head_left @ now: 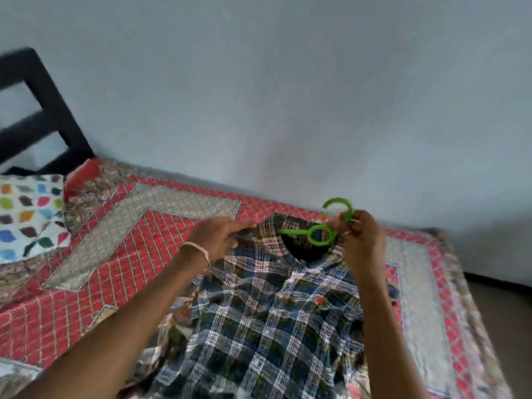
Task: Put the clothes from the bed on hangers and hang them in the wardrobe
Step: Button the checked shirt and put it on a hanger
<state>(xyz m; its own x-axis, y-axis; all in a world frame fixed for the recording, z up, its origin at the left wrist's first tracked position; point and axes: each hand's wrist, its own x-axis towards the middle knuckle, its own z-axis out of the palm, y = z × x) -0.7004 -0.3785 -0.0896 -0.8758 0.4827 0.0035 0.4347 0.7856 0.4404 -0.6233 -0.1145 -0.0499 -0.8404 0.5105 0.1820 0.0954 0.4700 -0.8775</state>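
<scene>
A dark blue, green and white plaid shirt [267, 326] lies spread on the bed, collar towards the wall. A bright green plastic hanger [319, 233] sits inside the collar opening, its hook sticking up above the shirt. My right hand [361, 240] grips the hanger at the base of the hook, at the right side of the collar. My left hand [216, 236] pinches the shirt's left shoulder and lifts the cloth a little. The hanger's arms are mostly hidden under the fabric. No wardrobe is in view.
The bed carries a red checked quilt [129, 283] with grey patterned bands. A white pillow with coloured patches [28, 214] lies at the left under a black headboard [43, 110]. A pale wall runs along the far side; dark floor [501, 312] shows at right.
</scene>
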